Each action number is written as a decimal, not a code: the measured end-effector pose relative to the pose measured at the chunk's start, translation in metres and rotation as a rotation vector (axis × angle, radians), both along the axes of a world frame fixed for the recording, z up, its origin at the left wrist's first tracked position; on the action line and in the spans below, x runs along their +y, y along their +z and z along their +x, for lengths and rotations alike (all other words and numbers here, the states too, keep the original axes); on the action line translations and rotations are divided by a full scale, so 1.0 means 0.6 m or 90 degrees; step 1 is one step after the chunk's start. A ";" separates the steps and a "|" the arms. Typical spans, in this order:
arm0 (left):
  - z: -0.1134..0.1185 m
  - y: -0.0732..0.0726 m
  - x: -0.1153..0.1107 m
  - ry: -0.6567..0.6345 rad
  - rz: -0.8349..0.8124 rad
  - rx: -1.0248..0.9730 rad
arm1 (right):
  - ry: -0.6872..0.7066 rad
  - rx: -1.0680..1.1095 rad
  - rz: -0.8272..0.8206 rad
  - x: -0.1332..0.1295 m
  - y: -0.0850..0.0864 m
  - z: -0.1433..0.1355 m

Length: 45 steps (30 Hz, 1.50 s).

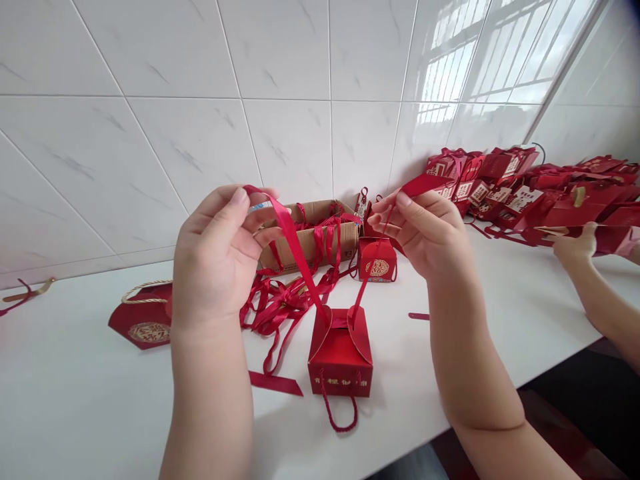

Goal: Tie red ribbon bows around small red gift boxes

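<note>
A small red gift box [340, 353] with gold lettering and a rope handle stands on the white table in front of me. A red ribbon [299, 257] runs through the slots in its top flaps, and both ends rise up to my hands. My left hand [225, 247] pinches one end between thumb and forefinger, up and to the left of the box. On the other side, my right hand [420, 220] pinches the opposite end, which folds over the fingers. The ribbon forms a wide V above the box.
Behind the box lie a heap of loose red ribbons [280, 300] and a cardboard carton [313, 243] with more ribbon. Another red box [377, 260] stands nearby; a red bag-shaped box [145, 317] is at left. Many boxes [515, 193] pile up at right, where another person's hand [577, 247] works.
</note>
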<state>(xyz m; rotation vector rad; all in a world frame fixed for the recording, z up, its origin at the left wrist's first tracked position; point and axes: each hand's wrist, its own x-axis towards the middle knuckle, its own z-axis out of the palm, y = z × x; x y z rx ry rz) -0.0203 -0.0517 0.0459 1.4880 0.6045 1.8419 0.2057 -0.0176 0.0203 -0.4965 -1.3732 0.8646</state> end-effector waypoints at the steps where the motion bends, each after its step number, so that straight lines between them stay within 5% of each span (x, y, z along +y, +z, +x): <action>1: 0.000 0.001 -0.002 0.009 -0.003 0.008 | 0.018 0.004 -0.010 0.000 0.000 -0.003; 25: 0.025 -0.013 0.001 0.112 0.063 0.041 | 0.057 0.090 -0.031 0.000 -0.005 -0.025; 42: 0.036 -0.016 0.000 0.154 0.090 0.040 | -0.074 0.063 0.039 -0.018 -0.007 -0.049; 45: 0.036 -0.015 -0.001 0.147 0.092 0.057 | -0.038 0.067 0.039 -0.016 -0.009 -0.049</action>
